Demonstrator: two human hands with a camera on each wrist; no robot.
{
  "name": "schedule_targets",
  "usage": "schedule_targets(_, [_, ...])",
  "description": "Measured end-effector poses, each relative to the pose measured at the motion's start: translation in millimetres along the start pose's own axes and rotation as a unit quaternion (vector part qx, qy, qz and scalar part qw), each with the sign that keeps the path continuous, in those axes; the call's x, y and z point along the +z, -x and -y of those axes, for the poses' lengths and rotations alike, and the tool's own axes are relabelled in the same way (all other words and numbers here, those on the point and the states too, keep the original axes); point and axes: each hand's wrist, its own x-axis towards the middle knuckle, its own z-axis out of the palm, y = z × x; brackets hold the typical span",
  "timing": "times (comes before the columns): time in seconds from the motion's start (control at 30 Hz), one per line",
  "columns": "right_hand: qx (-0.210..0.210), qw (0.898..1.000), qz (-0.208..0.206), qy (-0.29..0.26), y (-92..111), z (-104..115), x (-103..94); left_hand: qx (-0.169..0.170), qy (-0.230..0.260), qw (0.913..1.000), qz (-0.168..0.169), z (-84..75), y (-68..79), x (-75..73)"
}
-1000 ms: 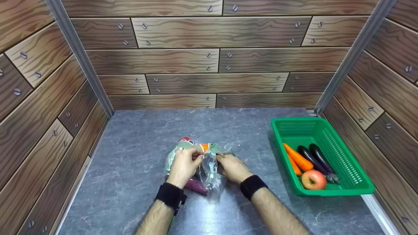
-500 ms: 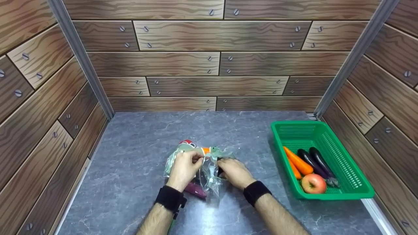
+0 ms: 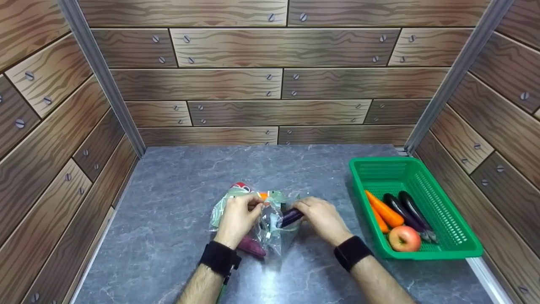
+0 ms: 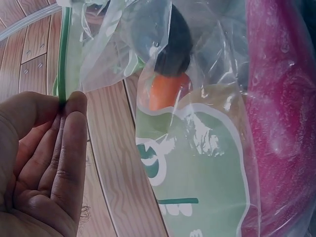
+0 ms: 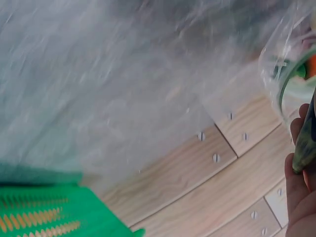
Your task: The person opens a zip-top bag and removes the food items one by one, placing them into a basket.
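A clear zip bag (image 4: 207,163) with green print lies mid-table. My left hand (image 3: 238,215) pinches its green zip edge (image 4: 63,49) between thumb and fingers. To the right of it, my right hand (image 3: 322,217) grips the stem end of a dark purple eggplant (image 3: 291,217), whose other end is inside the bag's mouth. Through the plastic shows an orange piece (image 4: 168,91) with a dark rounded thing above it. A long magenta vegetable (image 3: 252,247), kind unclear, lies below my left hand. In the right wrist view, the eggplant's greenish stem (image 5: 306,150) rests against my fingers.
A green basket (image 3: 415,254) stands at the right of the grey table (image 3: 177,169). It holds carrots (image 3: 384,209), two eggplants (image 3: 415,213) and an apple (image 3: 405,239). Plank-patterned walls (image 3: 236,112) enclose the back and sides.
My right hand has moved to the right, away from the bag's mouth, and more of the eggplant now shows between hand and bag. My left hand has stayed nearly in place.
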Motion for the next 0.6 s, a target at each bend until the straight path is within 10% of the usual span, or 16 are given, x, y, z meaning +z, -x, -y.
schedule_targets(0.6, [0.025, 0.998, -0.048, 0.031, 22, -37, -44.9, 0.005, -0.015, 0.9998, -0.011, -4.5, -1.1, -4.4])
